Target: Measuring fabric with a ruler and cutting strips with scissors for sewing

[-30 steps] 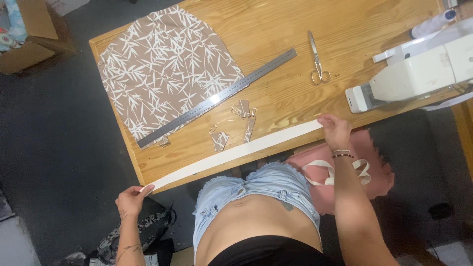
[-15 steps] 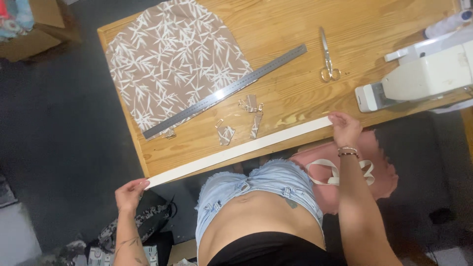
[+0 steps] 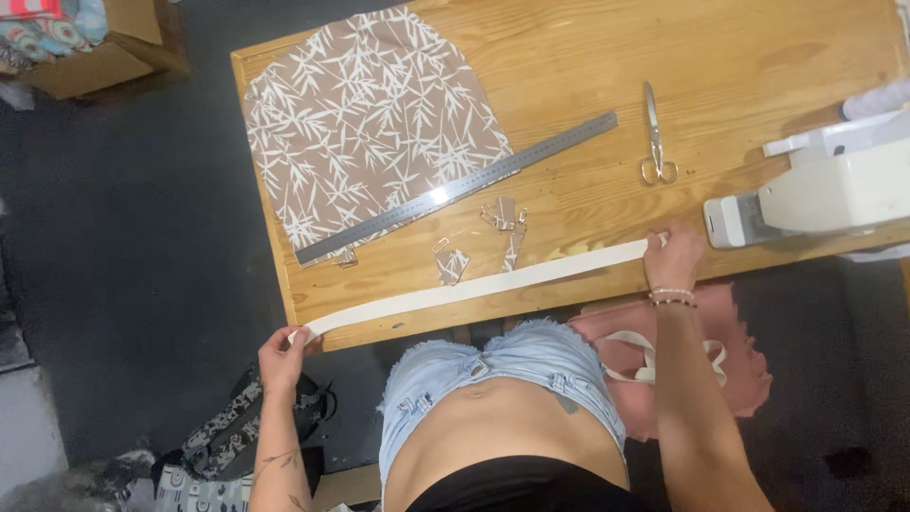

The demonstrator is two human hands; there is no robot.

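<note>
The left hand (image 3: 282,353) is closed in a pinch on one end of a single long white strap (image 3: 479,285), just off the near left corner of the wooden table (image 3: 758,57), while the right hand (image 3: 671,256) grips the other end, fingers curled down over it on the tabletop. The strap lies stretched flat and straight between the two hands, running along the near edge of the table and rising slightly toward the right. Just behind its middle sit a few small metal clasps with fabric tabs (image 3: 483,237), about three, close together and near the strap; whether any touches it I cannot tell. Beyond them one long steel ruler (image 3: 455,190) lies on a slant, its left part resting over the lower edge of one brown cloth with a white leaf print (image 3: 365,123), which reaches the table's left and far edges. One pair of scissors (image 3: 656,137) lies alone to the right of the ruler, with bare wood all around. One white sewing machine (image 3: 825,190) fills the right side, its end just beside the right hand. The broad middle and far right of the tabletop are open. Below the table edge, a pink bag with white handles (image 3: 682,360) lies by the right forearm.
</note>
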